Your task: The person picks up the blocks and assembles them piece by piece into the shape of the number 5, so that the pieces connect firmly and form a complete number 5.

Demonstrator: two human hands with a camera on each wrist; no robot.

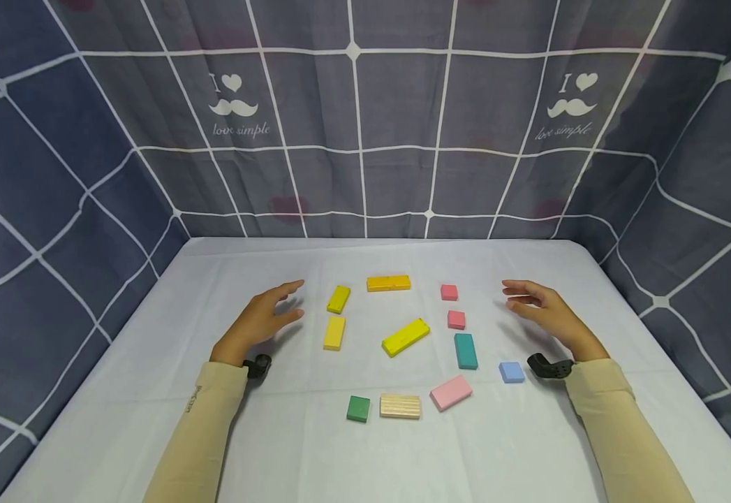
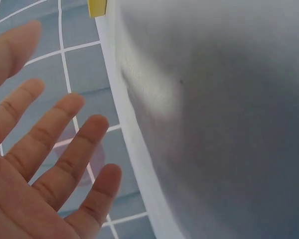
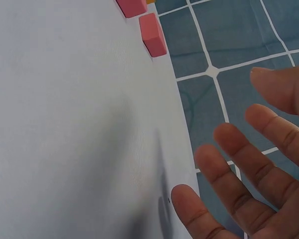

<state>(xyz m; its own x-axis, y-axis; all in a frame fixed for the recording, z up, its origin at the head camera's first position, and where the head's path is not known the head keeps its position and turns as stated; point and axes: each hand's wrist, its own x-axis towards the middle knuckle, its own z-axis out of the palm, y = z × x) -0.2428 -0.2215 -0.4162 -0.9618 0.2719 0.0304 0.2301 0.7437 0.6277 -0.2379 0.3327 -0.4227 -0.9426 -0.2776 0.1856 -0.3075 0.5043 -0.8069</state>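
Note:
My left hand (image 1: 263, 319) hovers over the left part of the table with nothing in it, fingers spread in the left wrist view. Nearest to it are two short yellow blocks, an upper one (image 1: 338, 299) and a lower one (image 1: 334, 333). On the other side my right hand (image 1: 547, 312) also holds nothing, its fingers loosely extended. Two small red blocks, one farther back (image 1: 449, 292) and one nearer (image 1: 456, 320), lie to its left. A teal block (image 1: 466, 351) and a light blue block (image 1: 512, 372) lie nearer the front on that side.
Between the hands lie two long yellow blocks, one at the back (image 1: 388, 283) and one slanted (image 1: 405, 337). A green block (image 1: 358, 409), a ridged tan block (image 1: 399, 406) and a pink block (image 1: 451, 392) lie in front. Grey checked cloth (image 1: 396, 181) hangs around the white table (image 1: 302, 454).

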